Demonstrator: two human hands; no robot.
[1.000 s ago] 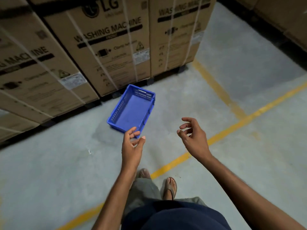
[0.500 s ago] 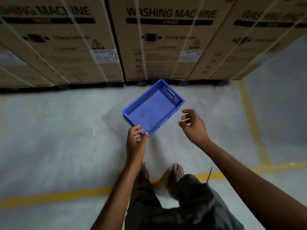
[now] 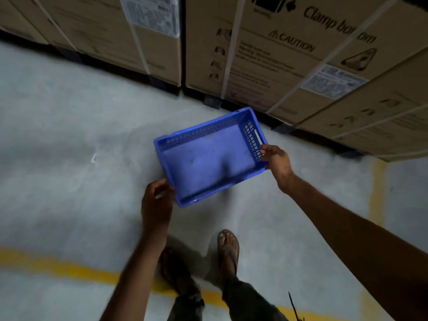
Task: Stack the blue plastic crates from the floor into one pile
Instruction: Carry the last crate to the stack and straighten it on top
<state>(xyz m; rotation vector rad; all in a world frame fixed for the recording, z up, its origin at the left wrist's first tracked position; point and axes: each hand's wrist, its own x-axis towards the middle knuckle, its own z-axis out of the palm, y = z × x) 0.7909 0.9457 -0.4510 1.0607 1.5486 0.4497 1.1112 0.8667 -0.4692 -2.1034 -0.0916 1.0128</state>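
One empty blue plastic crate (image 3: 203, 158) with slotted walls lies on the grey concrete floor, close to a row of cartons. My right hand (image 3: 276, 162) grips the crate's right end wall, fingers curled over its rim near the handle slot. At the near left corner my left hand (image 3: 157, 200) has its fingers curled against the crate's edge. No other crate is in view.
Tall strapped washing-machine cartons (image 3: 289, 54) on dark pallets wall off the far side just behind the crate. Yellow floor lines (image 3: 69, 267) run across the near floor and up the right. My sandalled feet (image 3: 228, 246) stand just short of the crate.
I have stepped and bent closer to the crate. Both hands, which hung apart from it, have come down onto its two ends. The crate now lies more crosswise in view.
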